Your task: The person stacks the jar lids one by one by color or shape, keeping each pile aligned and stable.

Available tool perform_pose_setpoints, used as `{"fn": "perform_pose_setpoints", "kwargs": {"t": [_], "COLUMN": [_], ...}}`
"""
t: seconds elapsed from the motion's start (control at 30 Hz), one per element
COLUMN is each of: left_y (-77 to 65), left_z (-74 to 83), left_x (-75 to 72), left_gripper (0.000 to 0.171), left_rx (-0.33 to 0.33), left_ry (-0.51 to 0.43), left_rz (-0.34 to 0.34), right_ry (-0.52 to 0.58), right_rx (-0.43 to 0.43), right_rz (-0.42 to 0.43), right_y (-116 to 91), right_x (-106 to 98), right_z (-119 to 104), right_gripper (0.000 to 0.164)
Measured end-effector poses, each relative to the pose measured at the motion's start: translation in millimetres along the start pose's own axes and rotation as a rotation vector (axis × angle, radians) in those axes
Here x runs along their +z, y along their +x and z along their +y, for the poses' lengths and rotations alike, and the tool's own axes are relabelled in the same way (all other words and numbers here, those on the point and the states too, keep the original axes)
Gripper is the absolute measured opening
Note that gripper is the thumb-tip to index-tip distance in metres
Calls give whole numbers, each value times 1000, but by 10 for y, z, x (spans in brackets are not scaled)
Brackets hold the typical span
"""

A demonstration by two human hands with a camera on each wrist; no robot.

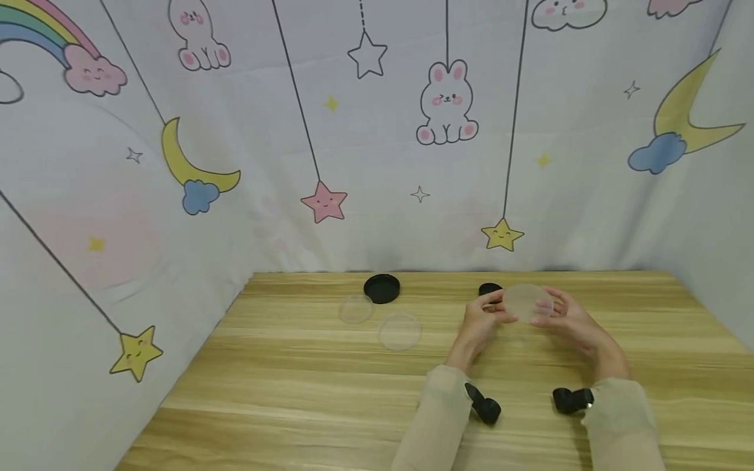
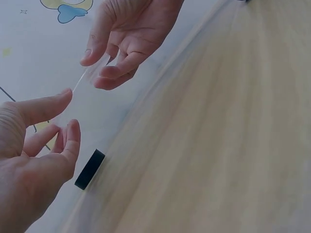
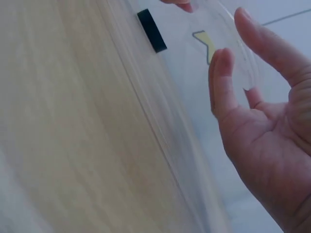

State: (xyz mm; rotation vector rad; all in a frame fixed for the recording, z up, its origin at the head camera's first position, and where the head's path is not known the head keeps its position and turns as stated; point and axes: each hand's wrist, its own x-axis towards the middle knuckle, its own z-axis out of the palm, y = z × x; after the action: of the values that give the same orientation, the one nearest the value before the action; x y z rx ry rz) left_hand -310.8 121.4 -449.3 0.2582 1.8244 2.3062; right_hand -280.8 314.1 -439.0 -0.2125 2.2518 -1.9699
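A clear round disc (image 1: 526, 303) is held up over the far right part of the table, between the two hands. The left hand (image 1: 478, 322) pinches its left edge between thumb and fingers. At the opposite edge, the right hand (image 1: 576, 325) holds it with the thumb on the near side and fingers behind. In the left wrist view the disc (image 2: 79, 80) appears almost edge-on, as a thin bright line. Behind the left hand a black round lid (image 1: 489, 288) lies on the table, partly covered by that hand in the head view.
Left of the hands, two more clear discs (image 1: 400, 331) lie on the wooden table (image 1: 294, 392). A larger black round lid (image 1: 381, 288) with a raised rim is behind them. A white patterned curtain (image 1: 377, 163) stands along the back and sides. Both wrists wear black straps.
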Motion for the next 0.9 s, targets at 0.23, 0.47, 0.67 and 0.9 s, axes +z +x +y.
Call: {"fn": "perform_pose_setpoints", "kwargs": {"t": [0.23, 0.47, 0.67, 0.9], "left_y": [12, -10, -57, -82], "left_z": [129, 235, 317, 378], "left_x": [-93, -222, -336, -505], "left_gripper": [54, 57, 56, 56], "left_rx": [-8, -27, -54, -29], "left_ry": [-52, -111, -139, -108], "left_rz": [-27, -41, -59, -68], "right_ry": [22, 104, 138, 143], "right_rx": [-7, -24, -46, -73], "right_rz": [11, -8, -23, -35], "right_y": [55, 95, 129, 201], "right_x": [94, 216, 332, 507], "right_z": [-72, -147, -194, -230], "right_gripper": [96, 95, 90, 89]}}
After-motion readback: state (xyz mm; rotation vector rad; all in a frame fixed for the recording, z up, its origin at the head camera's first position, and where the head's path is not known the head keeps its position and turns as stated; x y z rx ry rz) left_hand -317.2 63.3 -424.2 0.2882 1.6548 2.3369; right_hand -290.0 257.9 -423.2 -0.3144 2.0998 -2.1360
